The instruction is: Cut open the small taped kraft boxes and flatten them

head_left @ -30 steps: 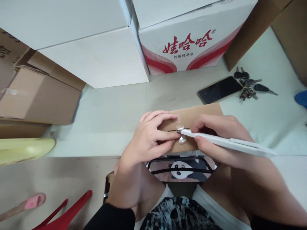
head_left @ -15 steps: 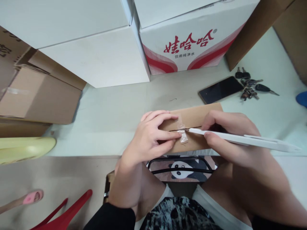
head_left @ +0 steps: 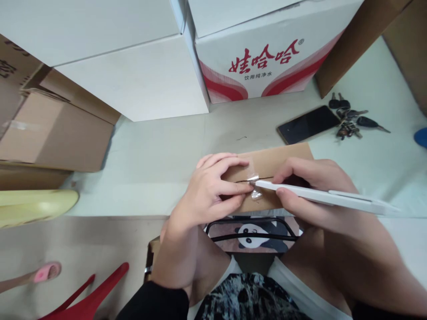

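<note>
A small brown cardboard box lies at the table's front edge, with clear tape across its top seam. My left hand grips the box's left end, its fingers bent over the top on both sides of the seam. In my right hand is a slim white utility knife, pinched between thumb and fingers. The knife's narrow tip touches the tape at the seam, close to a left fingertip. The hand hides part of the box's right end.
A phone and a bunch of keys lie beyond the box. White cartons and a red-printed carton stand at the back. Brown boxes and a yellow object are at left. Another person's pink-shod foot shows below.
My right hand has drawn the knife leftward, and its tip now sits on the tape at the seam beside my left fingertip. The left hand and the box have barely moved.
</note>
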The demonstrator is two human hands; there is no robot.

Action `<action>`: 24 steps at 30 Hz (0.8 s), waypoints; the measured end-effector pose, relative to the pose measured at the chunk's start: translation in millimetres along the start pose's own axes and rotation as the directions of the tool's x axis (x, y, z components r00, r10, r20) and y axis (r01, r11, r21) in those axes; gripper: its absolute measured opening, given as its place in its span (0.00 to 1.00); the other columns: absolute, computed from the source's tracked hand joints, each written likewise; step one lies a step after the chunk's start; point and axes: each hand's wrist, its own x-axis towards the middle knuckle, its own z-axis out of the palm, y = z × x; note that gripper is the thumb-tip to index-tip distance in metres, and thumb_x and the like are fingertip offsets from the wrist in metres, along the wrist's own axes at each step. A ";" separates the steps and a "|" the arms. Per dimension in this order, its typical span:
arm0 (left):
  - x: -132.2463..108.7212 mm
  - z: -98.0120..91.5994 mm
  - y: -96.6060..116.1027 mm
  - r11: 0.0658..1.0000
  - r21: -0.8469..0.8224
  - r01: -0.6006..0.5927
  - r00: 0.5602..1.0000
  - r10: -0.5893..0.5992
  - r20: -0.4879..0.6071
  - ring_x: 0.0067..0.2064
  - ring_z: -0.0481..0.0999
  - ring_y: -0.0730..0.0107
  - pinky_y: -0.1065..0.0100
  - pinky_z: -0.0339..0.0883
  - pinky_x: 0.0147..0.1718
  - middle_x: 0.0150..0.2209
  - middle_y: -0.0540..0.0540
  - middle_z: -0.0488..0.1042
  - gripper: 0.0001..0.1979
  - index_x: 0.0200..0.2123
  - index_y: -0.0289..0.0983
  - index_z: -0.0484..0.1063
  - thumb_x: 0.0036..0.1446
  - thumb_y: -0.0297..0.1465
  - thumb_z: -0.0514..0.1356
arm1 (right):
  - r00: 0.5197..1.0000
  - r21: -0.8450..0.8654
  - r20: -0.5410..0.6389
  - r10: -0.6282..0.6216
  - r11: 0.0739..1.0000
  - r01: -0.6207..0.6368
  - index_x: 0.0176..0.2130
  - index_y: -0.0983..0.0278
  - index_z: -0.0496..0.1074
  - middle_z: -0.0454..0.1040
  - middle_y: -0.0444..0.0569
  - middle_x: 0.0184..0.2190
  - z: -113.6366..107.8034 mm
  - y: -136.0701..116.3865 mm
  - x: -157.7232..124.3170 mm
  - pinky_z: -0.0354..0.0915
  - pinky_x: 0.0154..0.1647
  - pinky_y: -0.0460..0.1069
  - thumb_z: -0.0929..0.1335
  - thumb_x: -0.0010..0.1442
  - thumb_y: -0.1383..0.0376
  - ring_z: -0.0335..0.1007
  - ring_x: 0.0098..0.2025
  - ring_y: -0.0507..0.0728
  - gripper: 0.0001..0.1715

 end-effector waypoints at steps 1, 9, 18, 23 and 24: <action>0.0 -0.1 0.0 1.000 0.001 0.003 1.000 -0.003 0.003 0.62 0.71 0.54 0.49 0.62 0.59 0.58 0.45 0.77 0.13 0.42 0.48 0.85 0.60 0.31 0.61 | 1.000 -0.003 0.001 0.003 1.000 -0.003 0.30 0.60 0.70 0.68 0.38 0.18 0.1 -0.1 -0.1 0.52 0.20 0.46 0.67 0.56 0.70 0.58 0.18 0.47 0.05; 1.1 0.3 2.0 0.999 -0.018 0.032 0.999 -0.031 0.008 0.62 0.71 0.53 0.48 0.61 0.60 0.58 0.45 0.78 0.12 0.41 0.47 0.85 0.60 0.30 0.61 | 1.000 -0.089 0.007 -0.001 0.996 0.002 0.29 0.60 0.70 0.70 0.39 0.18 1.2 0.5 1.9 0.54 0.22 0.46 0.66 0.55 0.68 0.60 0.19 0.48 0.04; 1.7 0.3 4.8 0.998 -0.013 0.069 0.997 -0.069 0.021 0.62 0.72 0.52 0.48 0.62 0.60 0.57 0.46 0.78 0.11 0.40 0.47 0.85 0.58 0.30 0.63 | 0.999 -0.107 0.031 -0.010 0.994 0.013 0.28 0.60 0.69 0.71 0.40 0.19 2.0 0.2 1.9 0.55 0.22 0.46 0.67 0.54 0.68 0.62 0.20 0.50 0.04; 1.1 0.6 4.2 0.998 -0.025 0.053 0.999 -0.054 0.000 0.62 0.72 0.52 0.48 0.62 0.60 0.57 0.45 0.78 0.12 0.40 0.46 0.85 0.58 0.29 0.63 | 1.000 -0.071 -0.030 0.002 0.997 -0.004 0.25 0.60 0.65 0.65 0.38 0.16 -1.5 -3.5 4.1 0.53 0.20 0.46 0.66 0.52 0.70 0.56 0.18 0.48 0.07; 1.1 0.7 4.0 0.998 -0.027 0.057 0.998 -0.057 0.003 0.62 0.72 0.52 0.48 0.62 0.60 0.57 0.45 0.78 0.12 0.41 0.46 0.85 0.58 0.29 0.63 | 0.999 -0.069 -0.049 0.012 0.998 -0.016 0.24 0.61 0.64 0.64 0.38 0.16 -2.5 -4.1 4.5 0.52 0.20 0.46 0.66 0.52 0.70 0.56 0.18 0.48 0.07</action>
